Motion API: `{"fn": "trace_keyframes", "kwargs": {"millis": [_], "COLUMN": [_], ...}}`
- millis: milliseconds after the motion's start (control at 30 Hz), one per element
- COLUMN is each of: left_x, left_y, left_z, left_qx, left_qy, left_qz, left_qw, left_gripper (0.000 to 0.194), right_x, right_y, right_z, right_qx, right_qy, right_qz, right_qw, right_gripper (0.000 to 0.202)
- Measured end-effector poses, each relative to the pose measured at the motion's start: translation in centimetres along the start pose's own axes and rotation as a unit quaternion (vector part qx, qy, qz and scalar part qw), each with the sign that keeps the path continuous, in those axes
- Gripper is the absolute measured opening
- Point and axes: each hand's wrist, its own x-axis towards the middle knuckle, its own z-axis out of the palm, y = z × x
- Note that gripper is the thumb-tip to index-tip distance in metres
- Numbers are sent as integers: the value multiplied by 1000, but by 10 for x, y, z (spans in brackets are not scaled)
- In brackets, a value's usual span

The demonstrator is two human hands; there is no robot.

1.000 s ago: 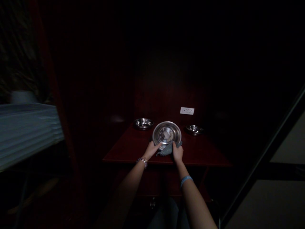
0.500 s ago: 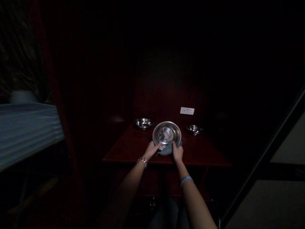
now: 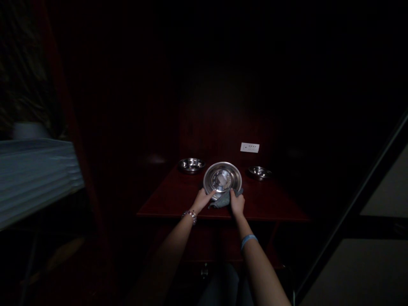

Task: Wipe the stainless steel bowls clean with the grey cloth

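A shiny metal bowl is tilted up with its inside facing me, above the front of the dark red desk. My left hand grips its lower left rim, thumb on the inside. At the lower right, my right hand is closed on a grey cloth, which is bunched against the bowl's rim. The fingers behind the bowl and cloth are hidden.
Two more metal bowls stand on the desk: one at the back left, one at the back right. A white socket panel is on the back wall. At far left is a pale ridged stack.
Almost nothing differs. The view has shifted very slightly; both hands keep their hold on the bowl and the cloth.
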Motion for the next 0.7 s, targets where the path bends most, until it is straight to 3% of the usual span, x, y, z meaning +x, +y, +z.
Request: {"fn": "trace_keyframes", "kwargs": {"millis": [700], "left_x": [-1], "left_y": [3], "left_z": [0], "left_qx": [10], "left_qy": [-6], "left_qz": [-4], "left_qw": [1000], "left_gripper": [41], "right_x": [0], "right_y": [-1], "right_z": [-1], "right_qx": [-3], "right_qy": [-2], "right_qz": [17], "right_qw": [1000], "right_gripper": [45]}}
